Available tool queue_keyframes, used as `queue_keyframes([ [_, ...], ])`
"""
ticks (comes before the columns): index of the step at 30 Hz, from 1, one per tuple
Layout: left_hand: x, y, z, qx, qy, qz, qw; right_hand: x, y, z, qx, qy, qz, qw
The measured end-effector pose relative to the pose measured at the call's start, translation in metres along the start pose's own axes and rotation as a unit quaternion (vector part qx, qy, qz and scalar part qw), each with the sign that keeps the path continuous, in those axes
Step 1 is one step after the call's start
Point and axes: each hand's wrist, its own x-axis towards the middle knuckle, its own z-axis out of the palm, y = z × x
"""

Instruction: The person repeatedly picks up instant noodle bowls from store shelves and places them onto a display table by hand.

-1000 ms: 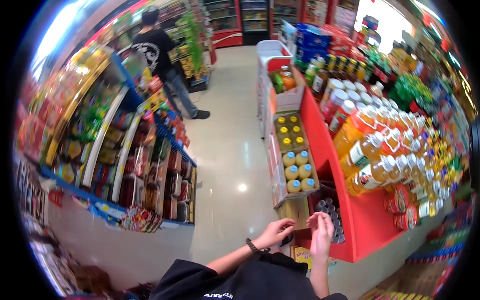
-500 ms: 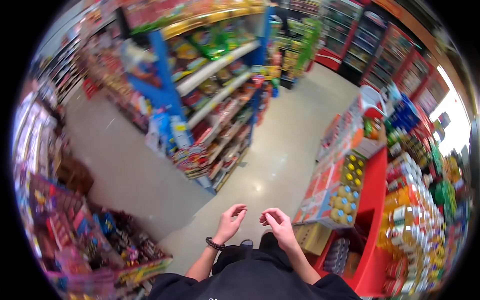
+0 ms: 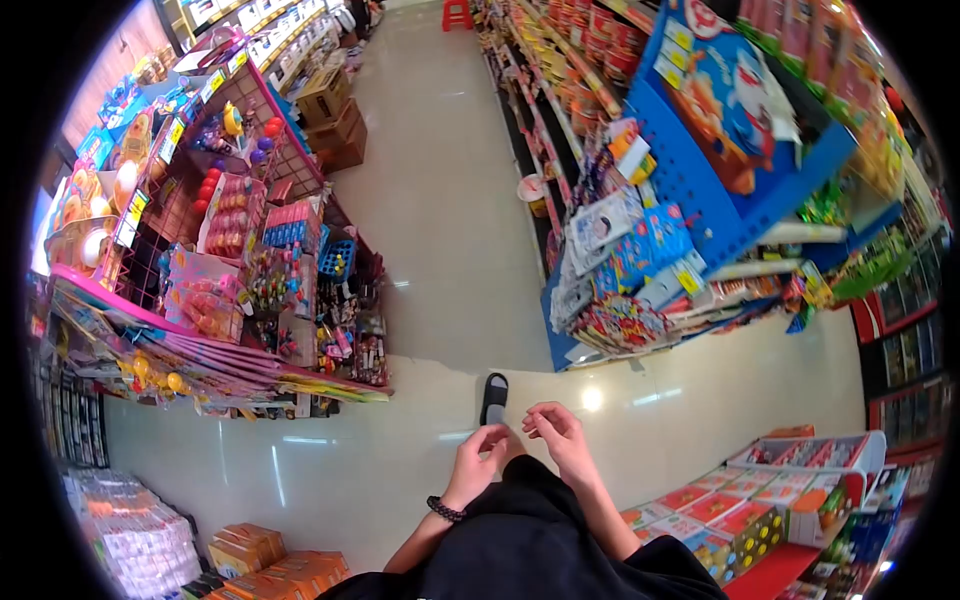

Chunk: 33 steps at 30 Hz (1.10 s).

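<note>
Both your hands hovered, loosely curled, above a shop floor at the mouth of an aisle

Your left hand (image 3: pixel 476 465) and right hand (image 3: pixel 562 440) were raised in front of your body, close together with a small gap between the fingertips. The fingers of each were softly bent, neither pressed flat nor fully spread, and both hands were bare. A dark beaded bracelet (image 3: pixel 446 509) circled your left wrist. The thing nearest them was your dark slipper (image 3: pixel 494 388), worn on a foot on the glossy pale floor (image 3: pixel 350 450), just past your fingertips toward 11 o'clock.

Taking your hands as the clock's centre, the aisle ran away toward 12 o'clock, with a red stool (image 3: pixel 457 14) at its far end. Brown cartons (image 3: pixel 345 135) were stacked at 11 o'clock. A pink-edged display rack (image 3: pixel 160 315) filled 10 o'clock, crowded with small, colourful packaged goods. At 1 o'clock was a blue shelf end (image 3: pixel 745 235), hung with bright packets (image 3: pixel 650 245). Glass-fronted cabinets (image 3: pixel 905 340) lined the edge of view near 3 o'clock, partly cut off. At 4 o'clock, red-and-white cartons (image 3: pixel 700 505) lay in rows beside yellow-capped bottles (image 3: pixel 762 540). Orange-brown boxes (image 3: pixel 300 575) were piled at 8 o'clock, and a pale wrapped stack (image 3: pixel 140 540) was farther out, between 8 and 9 o'clock; its contents were too blurred to tell
</note>
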Motion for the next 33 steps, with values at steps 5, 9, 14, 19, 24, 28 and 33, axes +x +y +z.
queue_keyframes([
  [5,0.094,0.021,-0.006,0.01,-0.026,0.022,0.999,0.109,-0.008,0.01,0.013,-0.009,0.012,1.0],
  [9,0.177,0.066,-0.028,0.018,-0.053,0.043,0.997,0.195,-0.04,0.02,0.03,0.044,-0.033,0.998],
  [14,0.254,0.115,-0.074,0.042,0.0,0.103,0.994,0.289,-0.082,0.036,0.05,0.067,-0.067,0.994],
  [19,0.299,0.134,-0.107,0.009,0.063,0.101,0.993,0.342,-0.119,0.059,0.052,0.043,-0.104,0.992],
  [24,0.347,0.133,-0.13,-0.045,0.092,0.103,0.989,0.389,-0.123,0.074,0.037,0.047,-0.094,0.994],
  [28,0.409,0.131,-0.155,-0.061,0.074,0.081,0.992,0.434,-0.117,0.08,0.028,0.078,-0.097,0.992],
  [33,0.513,0.146,-0.197,-0.024,0.026,0.101,0.994,0.502,-0.144,0.1,0.036,0.143,-0.111,0.983],
])
